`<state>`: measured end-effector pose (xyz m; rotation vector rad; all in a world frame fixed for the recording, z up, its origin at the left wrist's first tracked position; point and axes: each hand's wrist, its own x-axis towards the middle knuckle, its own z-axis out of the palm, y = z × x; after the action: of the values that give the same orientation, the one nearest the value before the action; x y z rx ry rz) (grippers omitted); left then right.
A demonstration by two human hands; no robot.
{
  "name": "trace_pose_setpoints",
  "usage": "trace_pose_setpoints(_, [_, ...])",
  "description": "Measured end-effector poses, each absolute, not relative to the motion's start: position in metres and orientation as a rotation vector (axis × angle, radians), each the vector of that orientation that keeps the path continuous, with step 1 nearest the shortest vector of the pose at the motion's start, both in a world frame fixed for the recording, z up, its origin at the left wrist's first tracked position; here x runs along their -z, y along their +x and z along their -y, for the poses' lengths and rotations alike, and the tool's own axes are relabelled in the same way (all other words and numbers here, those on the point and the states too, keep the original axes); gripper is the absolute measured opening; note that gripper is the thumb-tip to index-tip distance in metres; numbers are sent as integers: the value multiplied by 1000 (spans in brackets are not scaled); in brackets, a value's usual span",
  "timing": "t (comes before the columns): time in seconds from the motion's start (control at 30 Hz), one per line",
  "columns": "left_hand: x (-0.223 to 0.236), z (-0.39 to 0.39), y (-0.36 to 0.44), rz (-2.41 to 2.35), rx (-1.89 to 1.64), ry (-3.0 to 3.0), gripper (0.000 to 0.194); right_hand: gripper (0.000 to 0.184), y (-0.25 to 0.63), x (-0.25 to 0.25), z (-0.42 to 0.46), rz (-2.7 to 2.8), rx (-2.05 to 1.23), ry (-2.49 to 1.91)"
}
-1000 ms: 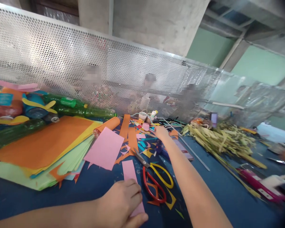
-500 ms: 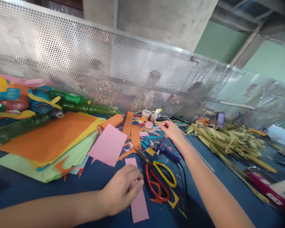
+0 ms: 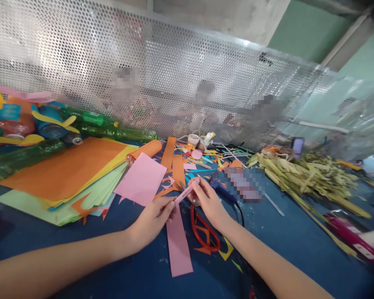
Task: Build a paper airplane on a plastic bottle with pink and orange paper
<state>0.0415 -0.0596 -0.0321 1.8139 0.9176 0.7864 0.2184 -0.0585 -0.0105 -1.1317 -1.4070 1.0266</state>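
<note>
- Left hand (image 3: 157, 218), right hand (image 3: 207, 201): both pinching slim pink piece (image 3: 184, 194)
- Green bottle (image 3: 134, 134) behind pink sheet (image 3: 141, 179), contents unclear
- Blue table (image 3: 137, 276) beneath sheet; perforated screen (image 3: 174, 58) beyond

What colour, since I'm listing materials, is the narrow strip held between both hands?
The narrow strip is pale pink; it shows best in the head view.

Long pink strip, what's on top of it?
Over the long strip, at its far end: the left hand and a small piece. The covered tip can't be seen.
</note>
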Motion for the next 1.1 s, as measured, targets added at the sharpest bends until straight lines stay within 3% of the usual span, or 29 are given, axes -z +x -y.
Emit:
trace_pose_setpoints(0.23, [29, 65, 43, -853, -816, 1971, 25, 22, 205, 17, 71, 1471, -1226, -1091])
trace_pose_setpoints(0.5, [28, 70, 43, -817, -721, 2092, 20, 14, 204, 12, 78, 1551, -1196, -1054])
trace_pose_setpoints(0.87, [27, 72, 42, -821, -658, 2088, 17, 22, 210, 16, 78, 1769, -953, -1048])
trace_pose_setpoints(1.1, [26, 72, 42, -852, -643, 2145, 19, 25, 210, 16, 75, 1767, -1017, -1044])
